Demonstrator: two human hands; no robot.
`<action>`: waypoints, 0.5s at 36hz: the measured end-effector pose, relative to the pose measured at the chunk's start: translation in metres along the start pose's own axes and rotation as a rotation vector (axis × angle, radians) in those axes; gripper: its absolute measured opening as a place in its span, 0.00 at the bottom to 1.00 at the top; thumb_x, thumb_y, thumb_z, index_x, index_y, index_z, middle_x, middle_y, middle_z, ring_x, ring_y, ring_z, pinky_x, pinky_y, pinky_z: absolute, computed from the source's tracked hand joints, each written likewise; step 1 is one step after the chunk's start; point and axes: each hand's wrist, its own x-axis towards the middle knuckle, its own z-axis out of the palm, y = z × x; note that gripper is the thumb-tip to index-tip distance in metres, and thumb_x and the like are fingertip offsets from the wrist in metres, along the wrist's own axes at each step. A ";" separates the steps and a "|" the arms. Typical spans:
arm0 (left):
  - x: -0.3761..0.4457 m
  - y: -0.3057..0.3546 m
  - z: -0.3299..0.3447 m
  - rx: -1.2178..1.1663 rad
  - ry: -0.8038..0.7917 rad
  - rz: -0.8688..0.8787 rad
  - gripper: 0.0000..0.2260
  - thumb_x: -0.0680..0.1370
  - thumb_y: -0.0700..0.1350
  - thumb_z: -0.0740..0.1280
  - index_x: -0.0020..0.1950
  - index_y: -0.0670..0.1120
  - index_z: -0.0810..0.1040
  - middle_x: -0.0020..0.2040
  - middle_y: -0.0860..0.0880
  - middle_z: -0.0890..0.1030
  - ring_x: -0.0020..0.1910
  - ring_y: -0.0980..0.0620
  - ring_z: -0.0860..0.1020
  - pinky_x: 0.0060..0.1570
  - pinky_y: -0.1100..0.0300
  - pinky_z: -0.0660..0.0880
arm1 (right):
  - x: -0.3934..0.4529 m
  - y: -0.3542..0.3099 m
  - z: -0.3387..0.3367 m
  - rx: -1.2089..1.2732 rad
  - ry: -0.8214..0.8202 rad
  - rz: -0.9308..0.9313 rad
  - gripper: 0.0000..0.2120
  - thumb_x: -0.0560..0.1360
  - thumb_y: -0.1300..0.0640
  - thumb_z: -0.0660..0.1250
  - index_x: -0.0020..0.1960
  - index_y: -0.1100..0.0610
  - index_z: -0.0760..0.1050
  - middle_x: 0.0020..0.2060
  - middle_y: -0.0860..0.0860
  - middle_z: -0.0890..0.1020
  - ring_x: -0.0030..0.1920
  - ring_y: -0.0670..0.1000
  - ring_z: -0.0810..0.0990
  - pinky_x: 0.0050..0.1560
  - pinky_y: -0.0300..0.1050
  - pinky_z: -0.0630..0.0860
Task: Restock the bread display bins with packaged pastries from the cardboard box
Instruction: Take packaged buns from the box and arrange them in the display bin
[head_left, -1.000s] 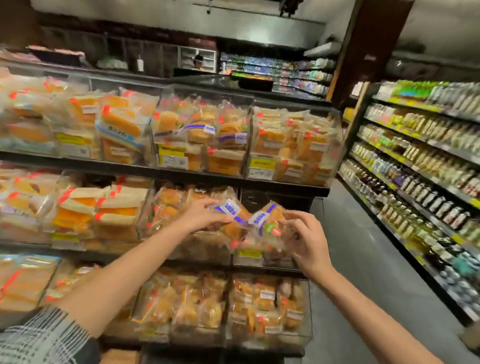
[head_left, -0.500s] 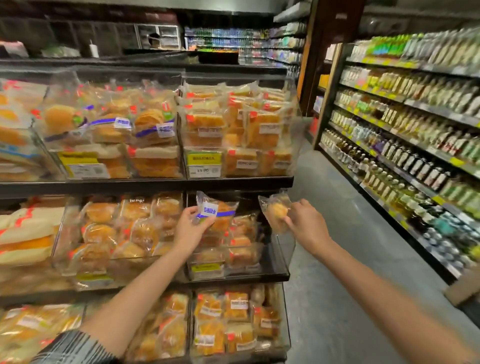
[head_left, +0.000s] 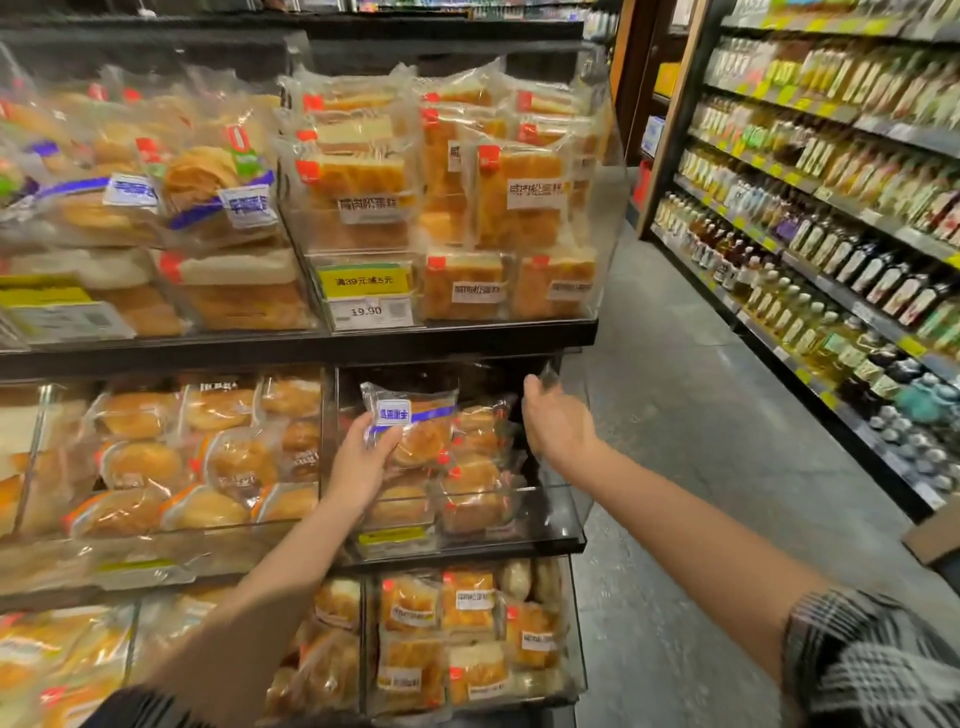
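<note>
My left hand (head_left: 361, 465) grips a clear-wrapped round pastry with a blue label (head_left: 415, 423) and holds it over the middle-shelf right bin (head_left: 558, 512). That clear bin holds several wrapped buns along its left side and is bare on the right. My right hand (head_left: 558, 423) reaches into the bin's right side, fingers curled around the corner of a clear packet (head_left: 546, 375); the hand hides the rest of that packet. A brown cardboard box corner (head_left: 930, 535) shows on the floor at the right edge.
Bins above hold square cake packets (head_left: 519, 200) and a yellow price tag (head_left: 370, 296). Bins to the left and below hold several buns. A bottle shelf (head_left: 831, 218) lines the right side of the grey aisle floor (head_left: 701, 415).
The view moved closer and lower. My right hand carried its packet leftward and down into the middle-shelf bin. My left hand kept hold of the blue-label pastry at the bin's front.
</note>
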 end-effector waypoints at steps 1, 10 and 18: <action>0.002 -0.002 0.001 -0.010 0.000 0.000 0.24 0.81 0.46 0.62 0.75 0.45 0.61 0.62 0.51 0.71 0.57 0.53 0.74 0.37 0.71 0.74 | 0.006 -0.001 0.006 0.019 0.004 0.014 0.12 0.79 0.65 0.55 0.62 0.61 0.64 0.54 0.60 0.79 0.48 0.58 0.82 0.39 0.48 0.74; 0.008 -0.016 -0.001 -0.001 0.005 -0.004 0.23 0.79 0.52 0.63 0.73 0.50 0.65 0.64 0.47 0.77 0.59 0.47 0.78 0.62 0.46 0.74 | 0.037 -0.010 0.050 0.091 -0.084 0.093 0.14 0.79 0.66 0.55 0.65 0.63 0.66 0.63 0.61 0.70 0.53 0.57 0.80 0.51 0.47 0.76; 0.006 -0.011 0.001 -0.085 -0.062 -0.005 0.19 0.81 0.48 0.62 0.71 0.48 0.65 0.60 0.44 0.78 0.50 0.48 0.81 0.32 0.69 0.76 | 0.037 -0.015 0.043 -0.031 -0.156 0.083 0.15 0.79 0.64 0.57 0.64 0.61 0.72 0.60 0.57 0.76 0.59 0.57 0.77 0.53 0.47 0.75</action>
